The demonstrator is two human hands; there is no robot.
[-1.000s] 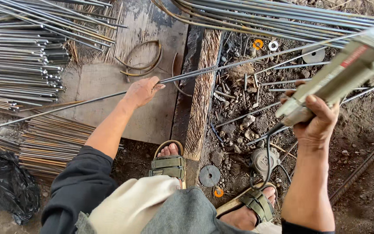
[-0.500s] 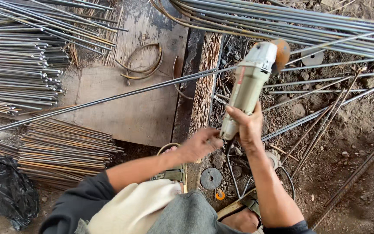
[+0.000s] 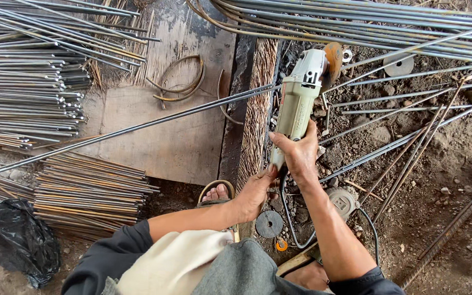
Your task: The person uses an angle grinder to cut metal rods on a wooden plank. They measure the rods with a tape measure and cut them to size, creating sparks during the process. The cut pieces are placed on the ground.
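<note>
Looking down at a dirt floor (image 3: 454,164), outdoor-workshop feel, littered with stones and scrap. A flat wooden board (image 3: 176,131) lies on it, with a rough timber beam (image 3: 257,109) along the board's right edge.

Materials: bundles of thin straight steel rods (image 3: 23,93) stacked off the board's left edge, rustier cut lengths (image 3: 88,196) below them, more long bars (image 3: 356,22) across the top. One long steel rod (image 3: 137,128) lies diagonally across the board, rising to the right and passing over the beam. Black plastic bag (image 3: 17,240) at bottom left. Worn cutting discs (image 3: 269,224) lie on the dirt near my sandalled foot (image 3: 217,194).

Angle grinder (image 3: 299,98): pale green-grey body, long axis running nearly straight away from me, tilted slightly right, disc end (image 3: 333,60) farthest, over the dirt just right of the beam's far end. The black cord (image 3: 288,218) drops from its near end.

My right hand (image 3: 299,155) is wrapped tight around the grinder's rear body. My left hand (image 3: 255,194) is at the grinder's tail, fingers curled against it; can't tell if it's a full grip.
</note>
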